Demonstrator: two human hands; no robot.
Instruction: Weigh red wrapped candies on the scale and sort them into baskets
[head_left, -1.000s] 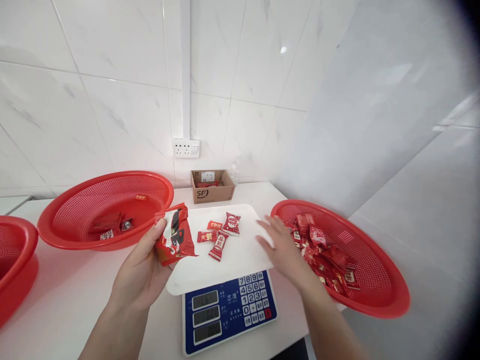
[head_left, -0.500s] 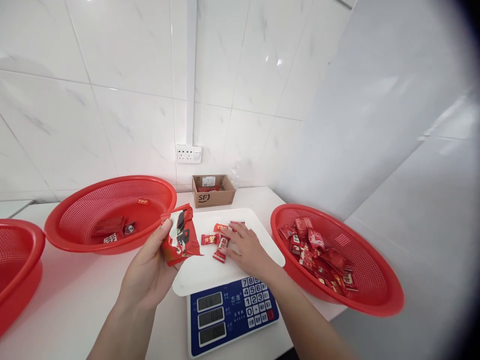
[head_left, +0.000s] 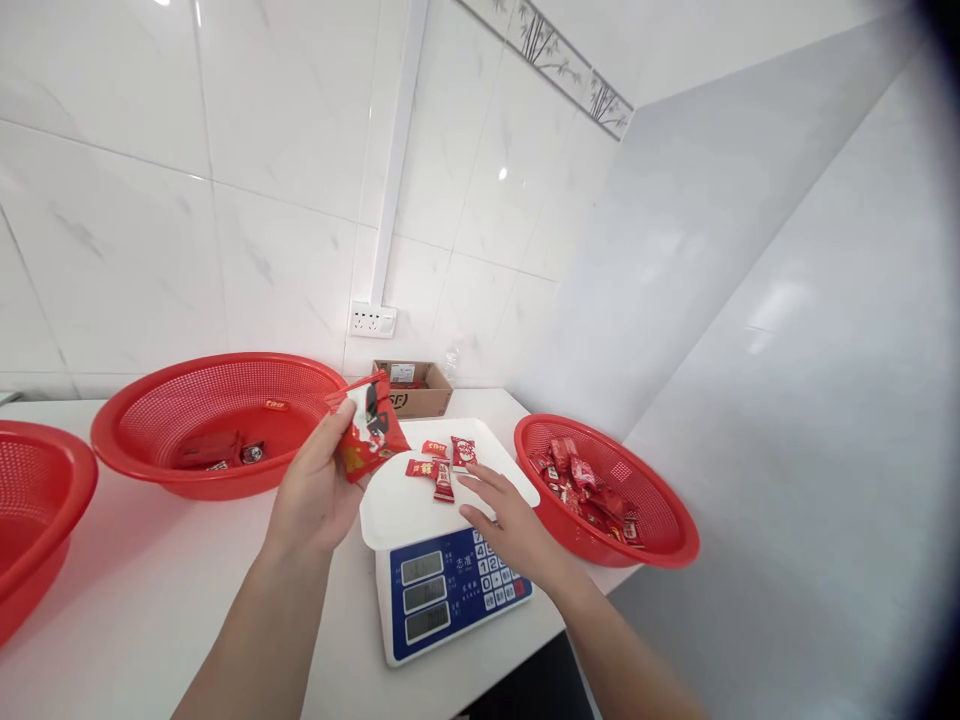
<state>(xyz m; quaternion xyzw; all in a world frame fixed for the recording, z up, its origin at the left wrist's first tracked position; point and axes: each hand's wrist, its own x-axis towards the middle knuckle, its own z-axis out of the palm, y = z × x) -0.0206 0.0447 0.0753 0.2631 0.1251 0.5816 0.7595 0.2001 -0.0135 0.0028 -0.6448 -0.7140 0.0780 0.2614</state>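
My left hand grips a red snack packet by its left side, thumb in front, raised beside the scale pan. Over the pan's right part is my right hand, its fingers apart and nothing in it. Several small red-wrapped candies lie on the white scale pan: a square packet just beyond my right fingertips, an upright one, and smaller ones to the left. Below the pan, the scale's blue panel shows displays and number keys; my right hand covers some keys.
A red basket with many red packets stands right of the scale. On the left are a larger red basket holding a few packets and another red basket, cut off by the frame. A cardboard box sits by the wall.
My right hand has drawn back from the candies, uncovering the square packet on the pan. My left hand still holds the snack packet. The camera view has tilted and shifted.
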